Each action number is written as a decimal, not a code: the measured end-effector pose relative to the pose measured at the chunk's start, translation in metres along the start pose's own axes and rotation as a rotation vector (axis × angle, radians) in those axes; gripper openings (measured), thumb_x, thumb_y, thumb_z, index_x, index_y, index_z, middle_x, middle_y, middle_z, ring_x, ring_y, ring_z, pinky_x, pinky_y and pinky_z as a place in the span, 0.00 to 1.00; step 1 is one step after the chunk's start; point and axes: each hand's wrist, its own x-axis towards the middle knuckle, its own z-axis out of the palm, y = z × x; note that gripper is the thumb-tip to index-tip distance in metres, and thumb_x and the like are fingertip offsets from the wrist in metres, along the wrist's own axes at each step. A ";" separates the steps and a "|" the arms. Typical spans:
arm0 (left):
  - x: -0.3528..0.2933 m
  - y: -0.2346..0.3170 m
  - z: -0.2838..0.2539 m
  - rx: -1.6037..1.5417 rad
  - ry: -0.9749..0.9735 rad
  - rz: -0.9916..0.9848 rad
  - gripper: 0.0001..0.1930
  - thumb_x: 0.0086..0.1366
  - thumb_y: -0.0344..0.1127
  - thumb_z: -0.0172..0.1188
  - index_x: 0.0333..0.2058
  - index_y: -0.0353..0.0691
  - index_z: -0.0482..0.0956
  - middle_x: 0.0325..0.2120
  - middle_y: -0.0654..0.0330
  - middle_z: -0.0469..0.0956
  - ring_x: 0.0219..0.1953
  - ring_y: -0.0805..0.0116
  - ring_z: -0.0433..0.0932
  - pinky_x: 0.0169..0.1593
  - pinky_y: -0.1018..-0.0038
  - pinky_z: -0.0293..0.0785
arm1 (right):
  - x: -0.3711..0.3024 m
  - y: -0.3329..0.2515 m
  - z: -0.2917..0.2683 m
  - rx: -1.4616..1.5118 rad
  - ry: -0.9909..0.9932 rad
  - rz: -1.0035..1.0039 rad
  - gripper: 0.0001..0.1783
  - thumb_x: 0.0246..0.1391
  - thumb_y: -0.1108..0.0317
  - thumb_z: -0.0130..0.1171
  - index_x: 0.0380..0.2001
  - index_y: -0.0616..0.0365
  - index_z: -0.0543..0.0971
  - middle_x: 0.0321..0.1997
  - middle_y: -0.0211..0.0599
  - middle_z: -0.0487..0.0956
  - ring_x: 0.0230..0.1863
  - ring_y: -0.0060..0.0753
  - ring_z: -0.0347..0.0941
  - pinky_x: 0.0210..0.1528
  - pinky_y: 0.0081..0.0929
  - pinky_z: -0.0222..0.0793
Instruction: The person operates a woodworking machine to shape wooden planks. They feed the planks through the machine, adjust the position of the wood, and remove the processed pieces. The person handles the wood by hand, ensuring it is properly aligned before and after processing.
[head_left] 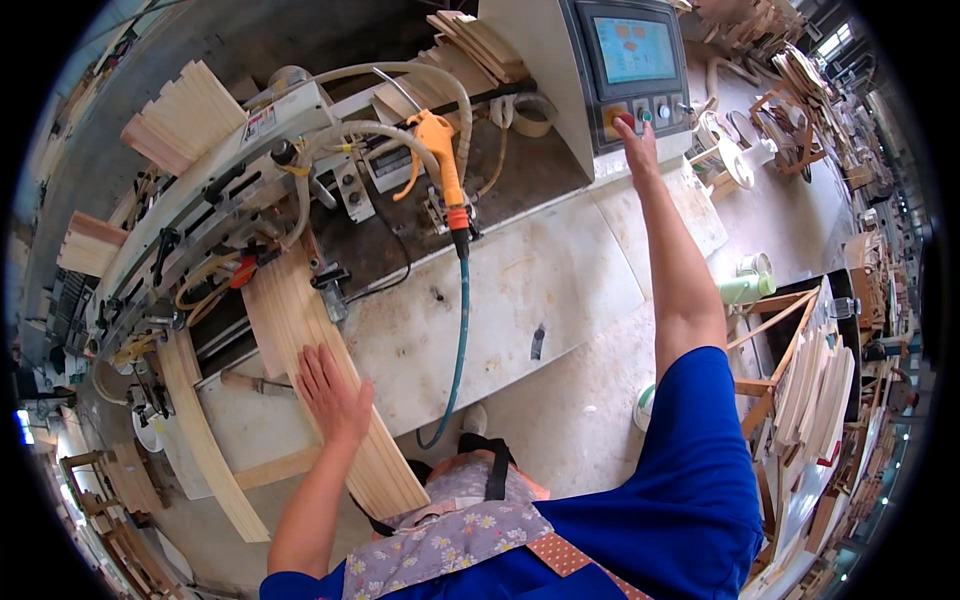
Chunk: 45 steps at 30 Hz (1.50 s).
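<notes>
My left hand [333, 398] lies flat on a pale wooden board [283, 300], its fingers spread and nothing gripped. The board's far end reaches in among the clamps and hoses of a woodworking machine [215, 165], and its near end comes close to my apron [450, 545]. Over to the right, my right hand [640, 150] is stretched out to the control panel [650, 88]. Its fingertips are at the red and green buttons, and the hand partly covers them. A lit blue screen [632, 48] sits above those buttons.
An orange air gun [433, 145] with a teal hose [463, 340] hangs over the white machine table [520, 290]. Another narrow board [205, 430] lies at left. Stacked wood pieces [190, 115] rest on the machine. A wooden rack [790, 340] and more boards stand at right.
</notes>
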 end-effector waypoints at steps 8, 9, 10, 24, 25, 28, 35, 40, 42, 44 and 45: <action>0.001 -0.002 -0.001 -0.011 -0.016 -0.004 0.49 0.50 0.48 0.62 0.66 0.34 0.48 0.67 0.43 0.46 0.70 0.46 0.41 0.69 0.50 0.37 | 0.035 -0.004 0.006 -0.282 0.032 -0.035 0.53 0.47 0.37 0.57 0.63 0.72 0.58 0.66 0.59 0.61 0.68 0.51 0.54 0.68 0.34 0.51; 0.000 -0.003 -0.001 -0.013 -0.017 -0.007 0.49 0.50 0.48 0.62 0.66 0.34 0.48 0.67 0.42 0.46 0.70 0.46 0.41 0.69 0.50 0.37 | 0.028 -0.010 0.013 -0.282 0.035 -0.047 0.52 0.48 0.37 0.56 0.63 0.72 0.58 0.65 0.59 0.61 0.68 0.51 0.54 0.68 0.34 0.51; 0.000 -0.003 -0.001 -0.007 -0.020 -0.010 0.49 0.50 0.48 0.62 0.66 0.34 0.48 0.67 0.42 0.45 0.70 0.46 0.41 0.69 0.50 0.37 | 0.021 -0.013 0.014 -0.285 0.048 -0.057 0.52 0.49 0.37 0.55 0.63 0.72 0.58 0.65 0.59 0.61 0.68 0.52 0.55 0.68 0.34 0.50; 0.005 -0.001 0.009 -0.035 0.018 0.034 0.49 0.50 0.48 0.63 0.66 0.36 0.49 0.67 0.45 0.46 0.70 0.48 0.42 0.69 0.51 0.37 | -0.099 0.096 0.005 -0.462 -0.158 -0.100 0.45 0.59 0.40 0.46 0.65 0.68 0.55 0.67 0.57 0.60 0.69 0.54 0.52 0.69 0.40 0.47; 0.000 -0.005 0.012 -0.025 0.038 0.006 0.49 0.50 0.48 0.63 0.66 0.37 0.49 0.67 0.45 0.46 0.70 0.49 0.42 0.69 0.52 0.38 | -0.149 0.079 0.018 -0.591 -0.296 -0.047 0.44 0.59 0.42 0.47 0.65 0.68 0.54 0.69 0.56 0.56 0.71 0.54 0.48 0.70 0.44 0.43; -0.007 -0.015 0.020 -0.023 0.074 0.009 0.49 0.50 0.47 0.64 0.66 0.37 0.48 0.68 0.46 0.45 0.70 0.50 0.42 0.69 0.53 0.39 | -0.286 0.032 0.028 -0.794 -0.194 -0.343 0.39 0.58 0.47 0.46 0.65 0.63 0.57 0.71 0.54 0.51 0.73 0.50 0.41 0.71 0.51 0.34; -0.010 -0.016 0.013 0.051 0.098 0.045 0.47 0.56 0.49 0.60 0.67 0.39 0.44 0.68 0.47 0.44 0.71 0.51 0.41 0.69 0.55 0.39 | -0.421 -0.011 0.029 -0.548 -0.154 -0.303 0.40 0.55 0.49 0.52 0.64 0.62 0.58 0.71 0.52 0.52 0.73 0.48 0.42 0.71 0.50 0.37; -0.010 -0.020 0.019 0.002 0.081 0.085 0.41 0.62 0.51 0.54 0.67 0.37 0.47 0.68 0.45 0.46 0.70 0.51 0.42 0.69 0.56 0.39 | -0.460 -0.027 0.041 -0.604 -0.112 -0.244 0.40 0.55 0.51 0.52 0.65 0.63 0.56 0.71 0.52 0.52 0.73 0.50 0.41 0.71 0.49 0.36; -0.007 -0.037 0.025 -0.106 0.069 0.148 0.38 0.65 0.51 0.52 0.66 0.36 0.49 0.67 0.43 0.47 0.70 0.51 0.43 0.69 0.57 0.39 | -0.461 -0.034 0.050 -0.607 -0.104 -0.161 0.42 0.56 0.49 0.51 0.66 0.63 0.54 0.72 0.53 0.48 0.74 0.51 0.37 0.72 0.48 0.31; -0.007 -0.079 0.031 -0.295 0.050 0.189 0.35 0.67 0.50 0.49 0.65 0.35 0.53 0.67 0.44 0.49 0.70 0.49 0.45 0.68 0.57 0.42 | -0.461 -0.043 0.060 -0.633 -0.084 -0.062 0.42 0.56 0.48 0.50 0.66 0.63 0.53 0.73 0.52 0.46 0.74 0.51 0.35 0.72 0.49 0.28; -0.015 -0.110 0.036 -0.372 0.080 0.189 0.34 0.67 0.50 0.49 0.65 0.36 0.53 0.67 0.44 0.49 0.69 0.49 0.46 0.68 0.57 0.44 | -0.461 -0.048 0.066 -0.666 -0.070 -0.005 0.43 0.57 0.47 0.49 0.67 0.63 0.52 0.74 0.51 0.43 0.75 0.50 0.33 0.72 0.49 0.25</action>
